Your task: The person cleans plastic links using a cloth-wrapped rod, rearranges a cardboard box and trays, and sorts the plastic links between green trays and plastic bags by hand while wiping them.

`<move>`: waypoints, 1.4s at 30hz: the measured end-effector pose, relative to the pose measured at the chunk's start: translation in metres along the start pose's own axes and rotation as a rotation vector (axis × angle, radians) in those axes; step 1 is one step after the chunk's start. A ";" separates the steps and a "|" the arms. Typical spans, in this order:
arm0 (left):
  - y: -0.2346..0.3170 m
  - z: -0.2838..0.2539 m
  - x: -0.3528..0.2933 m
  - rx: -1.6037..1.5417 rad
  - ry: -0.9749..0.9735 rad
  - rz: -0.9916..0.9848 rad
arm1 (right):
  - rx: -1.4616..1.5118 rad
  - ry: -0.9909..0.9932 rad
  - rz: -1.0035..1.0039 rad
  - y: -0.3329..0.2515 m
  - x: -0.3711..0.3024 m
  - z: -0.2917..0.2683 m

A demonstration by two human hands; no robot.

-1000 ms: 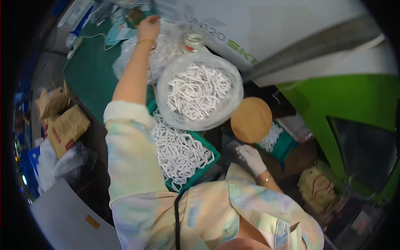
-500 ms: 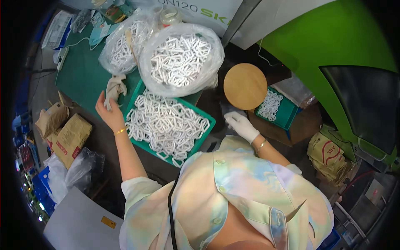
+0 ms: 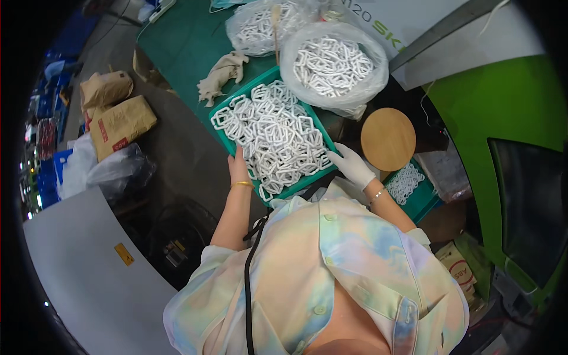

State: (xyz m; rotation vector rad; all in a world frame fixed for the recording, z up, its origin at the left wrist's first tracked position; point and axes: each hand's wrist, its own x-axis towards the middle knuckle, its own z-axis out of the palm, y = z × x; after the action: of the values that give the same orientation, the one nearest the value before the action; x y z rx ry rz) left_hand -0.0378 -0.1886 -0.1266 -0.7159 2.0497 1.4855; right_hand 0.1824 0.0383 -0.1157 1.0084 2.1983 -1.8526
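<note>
A green plastic bin [image 3: 324, 172], heaped with white chain-like plastic links [image 3: 278, 133], sits right in front of me, tilted in the view. My bare left hand [image 3: 239, 168], with a gold bangle at the wrist, grips its left side, the fingers partly hidden by the wall. On the opposite side my right hand [image 3: 353, 166], in a white glove, holds the bin near its right corner, thumb by the rim. A crumpled off-white glove [image 3: 223, 77] lies on the green table beyond the bin.
Clear plastic bags of white links [image 3: 332, 66] stand past the bin. To the right are a round wooden stool [image 3: 389, 139], a smaller green bin of links [image 3: 421, 201] and a green machine [image 3: 473, 112]. Brown paper sacks [image 3: 123, 127] lie at left, near a grey panel [image 3: 89, 248].
My left hand has left the crumpled glove and come to the bin's left side. My right hand has moved from beside the stool onto the bin's right side. The view has shifted too.
</note>
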 end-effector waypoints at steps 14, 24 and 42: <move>0.131 0.134 0.040 0.432 0.055 1.312 | 0.188 -0.131 -0.039 -0.001 0.030 0.017; 0.158 0.248 0.122 0.589 -0.304 0.694 | 0.408 0.056 0.263 0.031 0.011 -0.025; 0.042 0.065 -0.087 -0.112 -0.896 0.655 | 0.348 -0.056 -0.278 -0.157 0.012 0.036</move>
State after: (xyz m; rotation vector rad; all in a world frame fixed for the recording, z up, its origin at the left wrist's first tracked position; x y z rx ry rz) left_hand 0.0038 -0.1050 -0.0579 0.5946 1.5145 1.7966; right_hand 0.0774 0.0038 0.0015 0.7071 2.1182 -2.4163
